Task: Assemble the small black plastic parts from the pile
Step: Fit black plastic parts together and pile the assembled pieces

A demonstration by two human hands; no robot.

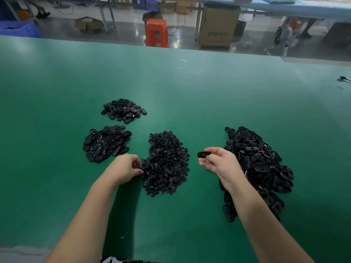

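Two bare forearms are reaching forward from the near edge over the green tabletop (190, 92). The left hand (125, 168) is resting at the near-left edge of the middle pile of small round black parts (167, 164), its fingers (135, 165) curling into the pile's edge; whether they are actually gripping a piece cannot be told, since fingertips and parts are merging in dark. The right hand (220, 164) is hovering between the middle pile and the right pile of oblong black plates (260, 164), thumb and forefinger pinching one oblong black plate (203, 154) by its end, the other fingers lying loosely open beneath. The plate is sitting clear of both piles, above the tabletop, a slot showing in its face.

Further left, a pile of glossy oblong pieces (106, 145) is lying apart from the middle pile. Beyond it, a smaller pile of similar pieces (123, 111) is lying near.

Past the far edge, an orange stool (156, 32) and a cardboard box (218, 27) are standing on the floor.
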